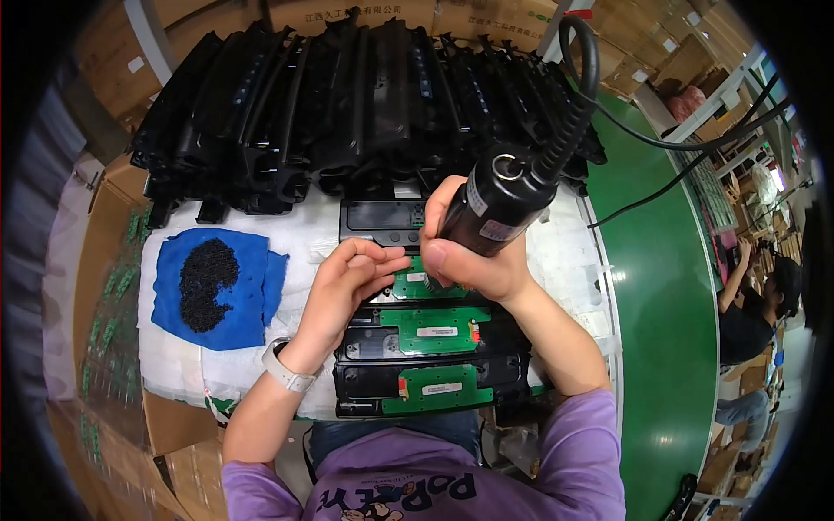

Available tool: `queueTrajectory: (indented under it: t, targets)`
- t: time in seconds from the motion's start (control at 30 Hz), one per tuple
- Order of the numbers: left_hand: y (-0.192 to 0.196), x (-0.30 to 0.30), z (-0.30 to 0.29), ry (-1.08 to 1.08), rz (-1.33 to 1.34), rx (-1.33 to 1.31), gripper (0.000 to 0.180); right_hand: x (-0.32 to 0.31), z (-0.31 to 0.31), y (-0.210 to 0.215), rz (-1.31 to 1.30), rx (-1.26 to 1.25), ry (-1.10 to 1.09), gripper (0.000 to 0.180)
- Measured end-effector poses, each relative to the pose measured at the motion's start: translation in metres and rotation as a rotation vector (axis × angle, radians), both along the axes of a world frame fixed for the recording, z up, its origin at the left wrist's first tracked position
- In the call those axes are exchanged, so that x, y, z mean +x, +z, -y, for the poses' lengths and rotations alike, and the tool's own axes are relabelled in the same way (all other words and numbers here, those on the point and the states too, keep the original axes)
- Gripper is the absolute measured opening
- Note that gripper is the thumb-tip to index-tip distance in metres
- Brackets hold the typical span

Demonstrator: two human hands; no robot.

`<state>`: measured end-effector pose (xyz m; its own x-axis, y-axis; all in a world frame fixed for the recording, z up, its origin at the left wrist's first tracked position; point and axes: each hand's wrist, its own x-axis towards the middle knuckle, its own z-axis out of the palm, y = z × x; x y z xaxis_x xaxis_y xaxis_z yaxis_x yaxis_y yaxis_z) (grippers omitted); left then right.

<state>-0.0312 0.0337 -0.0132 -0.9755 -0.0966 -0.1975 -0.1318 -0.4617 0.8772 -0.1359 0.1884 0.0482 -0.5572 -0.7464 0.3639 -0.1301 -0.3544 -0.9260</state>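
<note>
My right hand (491, 273) is wrapped round a black corded electric screwdriver (495, 204), its tip pointing down at a green circuit board (408, 289). The tip itself is hidden by my hand. My left hand (343, 282) reaches to the same board from the left, thumb and fingers pressed together at its far edge; whatever they hold is too small to make out. This board sits in a black plastic housing. Closer to me lie two more housings with a middle green board (395, 334) and a near green board (473, 379). Beyond my hands is another black housing (373, 217).
Left on the white-covered table (300, 195), a blue cloth (165, 291) bears a pile of tiny black screws (207, 286). Stacked black plastic housings (373, 104) line the far side. The screwdriver's cable (578, 104) runs upward. A person (756, 313) works beyond the green floor (660, 347).
</note>
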Motion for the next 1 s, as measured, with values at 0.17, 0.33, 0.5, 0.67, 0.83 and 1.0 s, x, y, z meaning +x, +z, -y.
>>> queueTrajectory:
  t: [0.17, 0.33, 0.5, 0.67, 0.83, 1.0]
  targets:
    - [-0.001, 0.0, 0.0, 0.018, -0.036, 0.049, 0.019, 0.005, -0.001, 0.002, -0.146, 0.004, -0.077, 0.019]
    - [0.001, 0.004, 0.006, -0.049, -0.145, 0.12, 0.028, 0.015, -0.003, 0.007, 0.002, -0.063, -0.055, 0.023]
    - [0.003, 0.005, -0.002, -0.148, -0.138, 0.282, 0.042, 0.008, -0.009, 0.015, 0.089, -0.495, 0.188, 0.034]
    - [0.008, 0.009, -0.009, -0.284, -0.135, 0.387, 0.046, 0.012, -0.005, 0.011, 0.08, -0.496, 0.134, 0.034]
    - [0.013, 0.009, -0.003, -0.362, -0.157, 0.236, 0.04, 0.012, -0.006, 0.009, 0.108, -0.526, 0.082, 0.033]
    - [0.005, 0.01, 0.004, -0.236, -0.081, 0.06, 0.026, 0.002, -0.012, 0.019, 0.101, -0.614, 0.04, 0.032]
